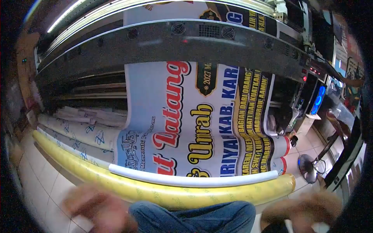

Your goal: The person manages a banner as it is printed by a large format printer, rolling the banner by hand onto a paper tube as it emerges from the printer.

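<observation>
My left hand is at the lower left, smeared by motion, in front of a long yellow-wrapped roll. My right hand, just as blurred, is at the lower right beyond the roll's right end. Neither hand's fingers can be made out, nor whether anything is in them. A thin white tube lies along the yellow roll, at the lower edge of a printed banner. The banner hangs from a wide printer and carries red, yellow and blue lettering.
My knees in blue jeans are close to the yellow roll. More wrapped rolls lie at the left under the printer. At the right are a round black stool base, a blue-lit computer case and a person's arm.
</observation>
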Demonstrator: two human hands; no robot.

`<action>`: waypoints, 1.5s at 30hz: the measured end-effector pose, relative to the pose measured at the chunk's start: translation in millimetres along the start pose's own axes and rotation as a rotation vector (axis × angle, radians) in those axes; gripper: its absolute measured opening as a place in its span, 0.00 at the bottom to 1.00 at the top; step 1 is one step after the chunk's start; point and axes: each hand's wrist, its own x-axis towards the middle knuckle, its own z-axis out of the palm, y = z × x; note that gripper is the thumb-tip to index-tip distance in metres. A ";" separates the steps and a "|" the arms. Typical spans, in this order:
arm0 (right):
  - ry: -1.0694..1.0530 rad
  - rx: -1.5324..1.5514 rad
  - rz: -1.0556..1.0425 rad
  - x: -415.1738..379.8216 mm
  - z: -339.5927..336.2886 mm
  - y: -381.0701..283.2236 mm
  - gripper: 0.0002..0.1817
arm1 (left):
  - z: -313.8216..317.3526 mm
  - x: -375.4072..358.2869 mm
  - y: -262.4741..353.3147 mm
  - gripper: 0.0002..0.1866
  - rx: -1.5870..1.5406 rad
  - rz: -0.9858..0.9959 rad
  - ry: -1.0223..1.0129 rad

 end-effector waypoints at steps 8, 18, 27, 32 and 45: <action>-1.009 -0.713 1.347 -262.1 -52.6 95.3 0.25 | 39.6 -248.8 -152.5 0.24 0.221 -0.943 -1.196; -1.578 -0.754 1.623 -328.7 -69.8 92.0 0.34 | 19.8 -282.4 -169.0 0.33 0.289 -0.808 -1.645; -1.478 -0.389 1.940 -334.6 -100.5 128.8 0.30 | 27.3 -284.4 -195.2 0.30 0.300 -1.153 -1.777; -1.330 -0.234 2.004 -340.6 -116.1 136.0 0.31 | 25.7 -282.3 -178.6 0.36 0.416 -0.646 -1.595; -1.445 -0.023 2.048 -293.3 -124.4 160.3 0.40 | 74.5 -283.2 -206.3 0.20 0.020 -0.775 -1.669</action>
